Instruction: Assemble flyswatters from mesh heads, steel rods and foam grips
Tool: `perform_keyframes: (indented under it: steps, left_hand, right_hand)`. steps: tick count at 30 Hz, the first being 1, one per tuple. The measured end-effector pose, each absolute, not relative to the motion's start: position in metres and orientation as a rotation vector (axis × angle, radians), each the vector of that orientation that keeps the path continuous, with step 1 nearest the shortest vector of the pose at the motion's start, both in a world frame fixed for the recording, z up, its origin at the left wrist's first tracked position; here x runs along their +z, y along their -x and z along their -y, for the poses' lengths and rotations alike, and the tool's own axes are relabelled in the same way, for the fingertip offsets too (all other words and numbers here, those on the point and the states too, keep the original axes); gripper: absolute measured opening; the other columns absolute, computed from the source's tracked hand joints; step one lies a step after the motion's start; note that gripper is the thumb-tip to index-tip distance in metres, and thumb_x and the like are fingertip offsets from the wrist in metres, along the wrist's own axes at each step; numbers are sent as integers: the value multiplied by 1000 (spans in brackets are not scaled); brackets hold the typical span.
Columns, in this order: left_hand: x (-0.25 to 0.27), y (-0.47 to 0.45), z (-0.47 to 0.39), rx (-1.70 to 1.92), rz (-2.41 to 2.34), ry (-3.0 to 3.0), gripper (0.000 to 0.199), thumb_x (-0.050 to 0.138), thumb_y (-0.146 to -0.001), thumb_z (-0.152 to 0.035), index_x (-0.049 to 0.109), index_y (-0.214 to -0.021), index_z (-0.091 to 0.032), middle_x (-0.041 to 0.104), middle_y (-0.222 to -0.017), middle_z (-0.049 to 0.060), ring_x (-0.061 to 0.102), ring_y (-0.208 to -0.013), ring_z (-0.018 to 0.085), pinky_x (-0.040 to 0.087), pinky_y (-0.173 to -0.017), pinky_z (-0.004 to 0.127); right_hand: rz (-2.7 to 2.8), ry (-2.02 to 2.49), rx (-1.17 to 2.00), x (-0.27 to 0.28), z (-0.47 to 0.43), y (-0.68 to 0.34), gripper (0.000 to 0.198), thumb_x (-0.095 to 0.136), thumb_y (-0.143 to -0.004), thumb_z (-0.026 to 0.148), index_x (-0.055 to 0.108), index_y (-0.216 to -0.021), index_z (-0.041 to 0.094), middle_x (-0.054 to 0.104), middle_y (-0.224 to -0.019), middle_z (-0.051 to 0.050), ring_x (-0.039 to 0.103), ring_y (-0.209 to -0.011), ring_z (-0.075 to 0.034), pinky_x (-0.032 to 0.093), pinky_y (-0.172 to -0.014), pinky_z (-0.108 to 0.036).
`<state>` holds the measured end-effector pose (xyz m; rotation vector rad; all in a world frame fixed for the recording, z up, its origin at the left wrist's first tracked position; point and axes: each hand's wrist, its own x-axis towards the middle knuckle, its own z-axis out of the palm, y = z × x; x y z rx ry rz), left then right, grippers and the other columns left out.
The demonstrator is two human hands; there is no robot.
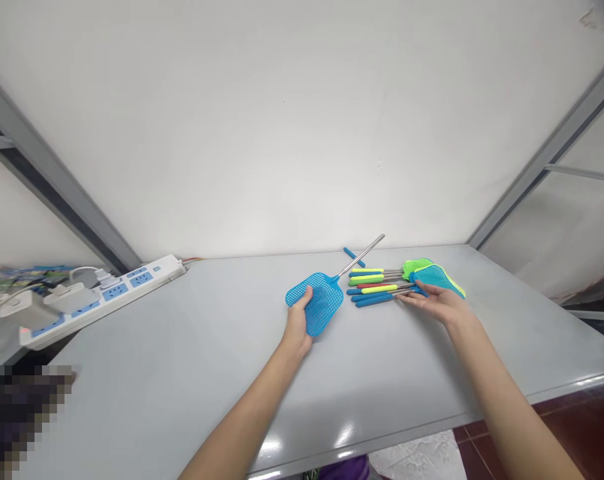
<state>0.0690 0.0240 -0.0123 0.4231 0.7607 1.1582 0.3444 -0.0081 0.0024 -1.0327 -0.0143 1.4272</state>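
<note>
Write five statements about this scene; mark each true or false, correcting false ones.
The left hand holds a blue perforated swatter head. True.
A white power strip with blue sockets lies left of both hands. True.
The right hand touches that strip. False: it is at the swatters with multicoloured handles.
The held head's silver metal rod points toward the person. False: it points away.
A short blue cylinder lies on the glossy grey table. True.

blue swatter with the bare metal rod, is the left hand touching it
Touching. The head view shows it plainly: the left hand grips the blue swatter, thumb lying across its face.
</note>
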Motion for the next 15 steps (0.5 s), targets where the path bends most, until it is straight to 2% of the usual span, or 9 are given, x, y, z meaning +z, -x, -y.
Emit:
perform_keyframes:
  steps: [7,11,15]
  left_hand:
    - [-9,-70,-23,1151,-756,-426,28,64,-63,-29,62,-87,-15,65,-85,6,61,-79,21,48,-72,32]
    - [-9,-70,-23,1147,-751,-426,28,64,-62,-29,63,-87,-15,65,-87,7,60,-81,22,48,-73,32]
    - [-10,-69,-23,1140,-742,-434,29,64,-63,-30,63,-87,-15,65,-87,6,61,-80,22,48,-72,32]
  right_hand:
    - [49,1146,1485,8,-3,-357,30,27,-74,6,50,-92,13,42,-118,-17,48,-104,-28,44,-76,-48]
    - [20,1184,1517,18,-6,-356,37,23,-75,7,42,-107,10,38,-121,-20,46,-106,-28,45,-75,-47]
    - [73,1077,1430,27,-8,-356,50,21,-70,0,30,-119,9,37,-123,-20,45,-107,-27,45,-75,-49]
